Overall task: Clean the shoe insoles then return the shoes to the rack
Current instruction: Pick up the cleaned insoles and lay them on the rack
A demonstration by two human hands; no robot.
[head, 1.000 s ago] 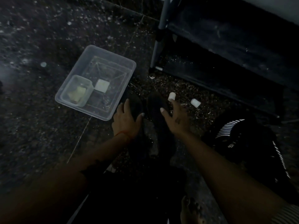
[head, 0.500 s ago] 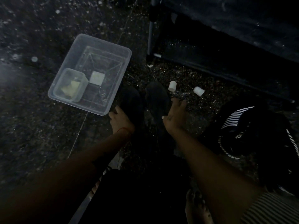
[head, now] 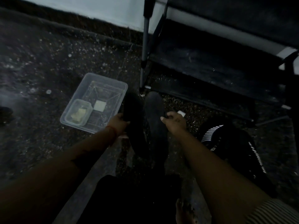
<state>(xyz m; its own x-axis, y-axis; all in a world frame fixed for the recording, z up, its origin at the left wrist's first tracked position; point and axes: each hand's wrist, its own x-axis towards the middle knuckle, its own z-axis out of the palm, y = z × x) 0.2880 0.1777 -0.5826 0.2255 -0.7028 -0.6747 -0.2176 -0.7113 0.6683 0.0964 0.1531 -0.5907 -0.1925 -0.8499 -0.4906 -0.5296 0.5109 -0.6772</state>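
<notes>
Two dark insoles lie side by side on the speckled floor in dim light. My left hand [head: 120, 122] grips the left insole [head: 132, 110] at its edge, fingers curled round it. My right hand [head: 175, 122] holds the right insole [head: 153, 107], thumb on its side, fingers curled. A black shoe with white stripes [head: 226, 143] sits to the right of my right arm. The dark shoe rack [head: 210, 65] stands at the upper right, its metal leg [head: 144, 54] just beyond the insoles.
A clear plastic tub [head: 111, 83] sits left of the insoles, holding a smaller container [head: 79, 113] with a yellowish piece and a pale square [head: 100, 106]. A small white cylinder [head: 181, 112] peeks from behind my right hand. A pale wall runs along the top.
The view has tilted up, showing the wall and more of the rack. Both hands have closed on the insoles, and the left insole's edge is lifted.
</notes>
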